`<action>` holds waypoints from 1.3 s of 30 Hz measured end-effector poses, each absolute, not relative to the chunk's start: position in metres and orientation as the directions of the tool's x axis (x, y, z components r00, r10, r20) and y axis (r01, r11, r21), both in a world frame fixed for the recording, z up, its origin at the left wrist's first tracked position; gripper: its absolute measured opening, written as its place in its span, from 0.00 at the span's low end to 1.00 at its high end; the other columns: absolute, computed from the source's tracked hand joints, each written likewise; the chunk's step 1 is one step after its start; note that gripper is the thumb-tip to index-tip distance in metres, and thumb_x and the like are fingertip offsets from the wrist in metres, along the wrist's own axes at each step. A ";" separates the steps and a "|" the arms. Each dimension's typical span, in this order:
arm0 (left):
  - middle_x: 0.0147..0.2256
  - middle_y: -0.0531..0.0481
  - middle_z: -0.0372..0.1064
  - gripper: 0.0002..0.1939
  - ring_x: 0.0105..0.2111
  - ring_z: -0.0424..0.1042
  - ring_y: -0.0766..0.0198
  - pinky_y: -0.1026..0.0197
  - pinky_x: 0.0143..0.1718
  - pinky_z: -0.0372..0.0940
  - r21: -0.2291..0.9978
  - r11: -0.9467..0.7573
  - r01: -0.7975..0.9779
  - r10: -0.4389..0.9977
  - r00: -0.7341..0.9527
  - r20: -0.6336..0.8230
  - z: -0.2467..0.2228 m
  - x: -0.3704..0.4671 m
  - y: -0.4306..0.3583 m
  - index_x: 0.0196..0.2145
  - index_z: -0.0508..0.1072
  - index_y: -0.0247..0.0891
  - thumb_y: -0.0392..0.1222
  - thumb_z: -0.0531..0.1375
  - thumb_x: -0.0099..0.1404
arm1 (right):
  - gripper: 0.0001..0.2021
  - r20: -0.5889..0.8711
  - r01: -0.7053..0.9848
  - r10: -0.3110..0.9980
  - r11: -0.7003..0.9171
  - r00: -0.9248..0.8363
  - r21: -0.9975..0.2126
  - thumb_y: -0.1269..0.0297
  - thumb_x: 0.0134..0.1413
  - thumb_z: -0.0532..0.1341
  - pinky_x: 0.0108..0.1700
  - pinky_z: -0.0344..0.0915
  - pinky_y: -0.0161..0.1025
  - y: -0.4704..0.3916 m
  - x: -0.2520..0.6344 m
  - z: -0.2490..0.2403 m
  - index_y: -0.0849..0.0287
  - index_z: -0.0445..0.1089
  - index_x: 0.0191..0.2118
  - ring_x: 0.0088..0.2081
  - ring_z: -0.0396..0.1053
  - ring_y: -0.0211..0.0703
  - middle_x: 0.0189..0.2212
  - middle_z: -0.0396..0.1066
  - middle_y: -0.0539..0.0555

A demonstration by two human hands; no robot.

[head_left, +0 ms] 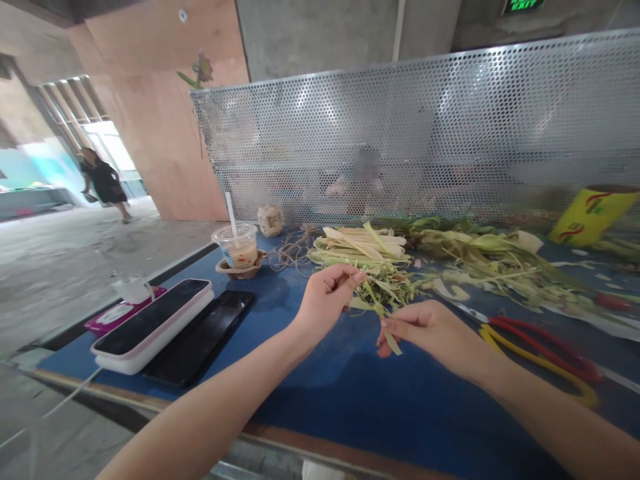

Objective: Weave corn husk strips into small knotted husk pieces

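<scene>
A thin green leaf strip [373,293] runs between my two hands, above the blue table [350,393]. My left hand [330,291] pinches its upper end between thumb and fingertips. Lower and to the right, my right hand [417,325] is closed on the other end, and a short pale tail hangs below its fingers. Just behind the hands lies a heap of shredded green leaves [393,283]. A stack of pale husk strips [357,245] rests beyond that heap.
Scissors with red and yellow handles [540,343] lie at the right. More husks [480,257] spread behind them. Phones [200,337], a drink cup [237,247] and twine [295,253] are at the left. A perforated metal screen [400,147] stands behind. A person [105,180] walks far left.
</scene>
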State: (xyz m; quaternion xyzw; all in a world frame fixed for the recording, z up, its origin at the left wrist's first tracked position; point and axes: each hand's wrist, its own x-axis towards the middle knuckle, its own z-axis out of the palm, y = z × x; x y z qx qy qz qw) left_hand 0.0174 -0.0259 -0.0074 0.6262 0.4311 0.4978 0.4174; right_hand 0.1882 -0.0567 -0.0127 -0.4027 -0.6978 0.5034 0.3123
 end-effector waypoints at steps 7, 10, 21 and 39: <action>0.15 0.62 0.43 0.12 0.15 0.49 0.75 0.71 0.16 0.57 0.911 -0.385 0.148 0.900 0.276 0.336 -0.008 0.014 -0.025 0.34 0.68 0.37 0.48 0.57 0.56 | 0.12 0.058 0.367 0.865 0.271 -0.498 -0.890 0.58 0.54 0.54 0.38 0.64 0.37 -0.058 0.188 -0.018 0.59 0.68 0.28 0.31 0.70 0.40 0.26 0.73 0.51; 0.15 0.64 0.45 0.13 0.15 0.49 0.75 0.72 0.17 0.54 0.901 -0.420 0.110 0.880 0.293 0.374 -0.009 0.016 -0.027 0.38 0.61 0.38 0.45 0.57 0.57 | 0.12 0.188 0.353 0.924 0.307 -0.333 -0.884 0.58 0.47 0.60 0.36 0.64 0.36 -0.053 0.188 -0.024 0.56 0.59 0.35 0.32 0.67 0.39 0.28 0.67 0.48; 0.16 0.65 0.47 0.17 0.16 0.50 0.73 0.69 0.20 0.48 0.710 -0.592 0.381 0.806 0.288 0.517 -0.011 0.013 -0.034 0.44 0.54 0.38 0.45 0.54 0.59 | 0.15 0.137 0.315 0.887 0.296 -0.442 -0.902 0.53 0.51 0.56 0.28 0.60 0.34 -0.058 0.182 -0.025 0.59 0.65 0.24 0.24 0.62 0.36 0.20 0.63 0.48; 0.18 0.62 0.57 0.18 0.16 0.56 0.73 0.69 0.17 0.51 0.885 -0.459 0.079 0.868 0.255 0.427 -0.015 0.013 -0.037 0.33 0.51 0.41 0.53 0.56 0.56 | 0.09 0.217 0.055 0.955 0.232 -0.203 -0.971 0.57 0.47 0.61 0.24 0.57 0.32 -0.053 0.182 -0.030 0.57 0.69 0.30 0.20 0.57 0.32 0.21 0.63 0.46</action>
